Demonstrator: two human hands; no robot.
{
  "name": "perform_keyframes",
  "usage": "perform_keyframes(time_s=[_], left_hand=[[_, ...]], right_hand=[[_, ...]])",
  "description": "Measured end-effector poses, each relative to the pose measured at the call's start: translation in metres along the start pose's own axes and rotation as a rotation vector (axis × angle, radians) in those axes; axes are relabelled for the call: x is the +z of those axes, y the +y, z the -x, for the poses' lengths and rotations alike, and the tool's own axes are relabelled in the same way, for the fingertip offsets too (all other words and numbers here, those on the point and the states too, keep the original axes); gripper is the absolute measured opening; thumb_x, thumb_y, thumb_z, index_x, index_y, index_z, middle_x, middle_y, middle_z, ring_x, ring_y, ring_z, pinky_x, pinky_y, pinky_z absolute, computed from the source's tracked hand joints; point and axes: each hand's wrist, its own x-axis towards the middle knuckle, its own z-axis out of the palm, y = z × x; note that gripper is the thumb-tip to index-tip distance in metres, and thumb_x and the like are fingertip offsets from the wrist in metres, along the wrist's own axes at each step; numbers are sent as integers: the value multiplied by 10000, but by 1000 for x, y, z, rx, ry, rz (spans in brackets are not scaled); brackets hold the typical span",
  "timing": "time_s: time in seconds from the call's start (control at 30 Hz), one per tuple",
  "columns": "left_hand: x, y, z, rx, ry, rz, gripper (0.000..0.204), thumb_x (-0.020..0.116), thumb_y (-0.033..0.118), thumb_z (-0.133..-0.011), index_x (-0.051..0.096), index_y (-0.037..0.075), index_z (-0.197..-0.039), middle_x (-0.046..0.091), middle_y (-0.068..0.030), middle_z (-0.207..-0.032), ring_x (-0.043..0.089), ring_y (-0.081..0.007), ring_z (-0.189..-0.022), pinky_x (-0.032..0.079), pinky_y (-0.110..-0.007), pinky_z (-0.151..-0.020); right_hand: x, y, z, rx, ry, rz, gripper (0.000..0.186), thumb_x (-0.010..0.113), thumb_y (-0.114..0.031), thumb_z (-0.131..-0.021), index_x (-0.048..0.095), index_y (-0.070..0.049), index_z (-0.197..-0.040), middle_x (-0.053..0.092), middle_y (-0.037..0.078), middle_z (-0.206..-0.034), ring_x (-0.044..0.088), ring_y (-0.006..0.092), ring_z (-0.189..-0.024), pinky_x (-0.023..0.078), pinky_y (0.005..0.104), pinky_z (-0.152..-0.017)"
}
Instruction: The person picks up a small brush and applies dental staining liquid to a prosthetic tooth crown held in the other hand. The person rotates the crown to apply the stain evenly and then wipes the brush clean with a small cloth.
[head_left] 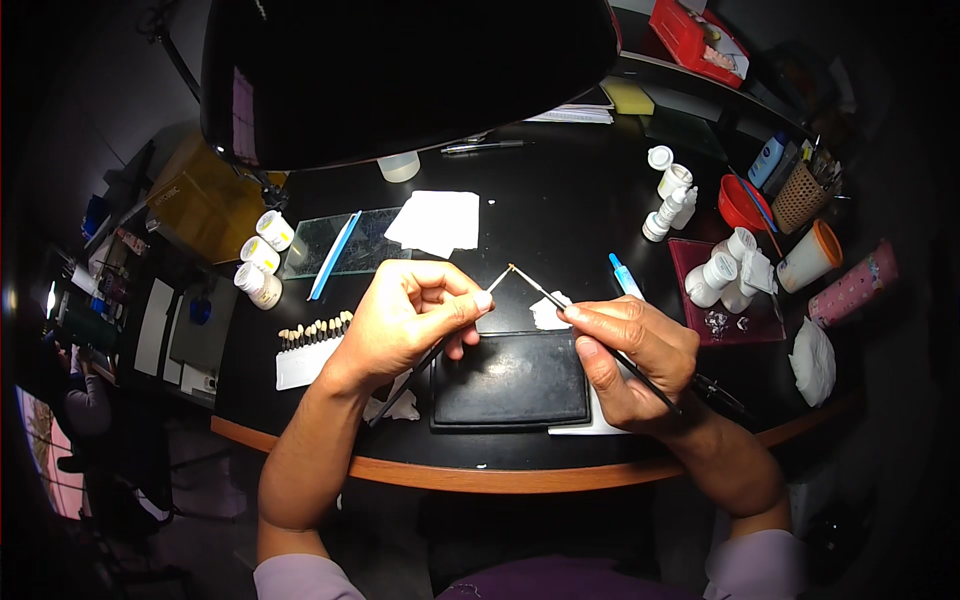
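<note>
Between the thumb and fingers of my left hand (415,310) is a thin pale pin (500,281), tilted up to the right with a tiny brownish piece at its end. A dark stick (408,382) slants down from below that palm; I cannot tell whether it belongs to the pin. My right hand (640,355) pinches a fine brush (548,295) with a long dark handle. The brush tip meets the tiny piece. Both hands are raised over a black rectangular case (510,380). Crumpled white tissue (551,312) lies behind the right fingertips.
A large black lamp head (400,80) overhangs the far left. White jars (260,255) and a glass slab (375,250) stand left, near a row of tooth-shaped tabs (315,330). Rightward are bottles (665,215), a red bowl (742,205) and a dark red tray (690,255).
</note>
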Motion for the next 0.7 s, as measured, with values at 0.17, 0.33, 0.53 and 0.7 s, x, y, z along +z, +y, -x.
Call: perform_keyframes(time_s=[0.17,0.33,0.53,0.7], left_hand=[[0,1,0,-1,12,-9,186,745,131,-962,721,-53,-961,727,-100,-852,690,-102,-665,565,-230,-551],[0,0,0,9,8,0,181,748,128,-959,721,-51,-961,726,-97,-844,689,-103,-662,566,-231,-553],[0,0,0,16,4,-2,186,750,131,-958,720,-53,-959,721,-91,-833,685,-103,-659,567,-232,-552],[1,-1,0,14,11,1,185,746,130,-960,725,-54,-961,726,-94,-819,686,-104,-640,562,-227,-547]], right_hand=[[1,2,1,-33,-13,-1,228,690,70,-839,730,61,-1063,752,199,-938,743,273,-780,594,343,-697],[-1,0,0,22,-15,-3,228,689,73,-834,730,65,-1058,751,195,-931,744,273,-773,593,345,-692],[1,2,1,-22,-17,-11,225,689,71,-845,730,55,-1066,754,195,-942,746,261,-777,593,330,-688],[0,0,1,26,19,20,216,687,68,-855,731,50,-1066,759,192,-953,750,249,-785,597,320,-693]])
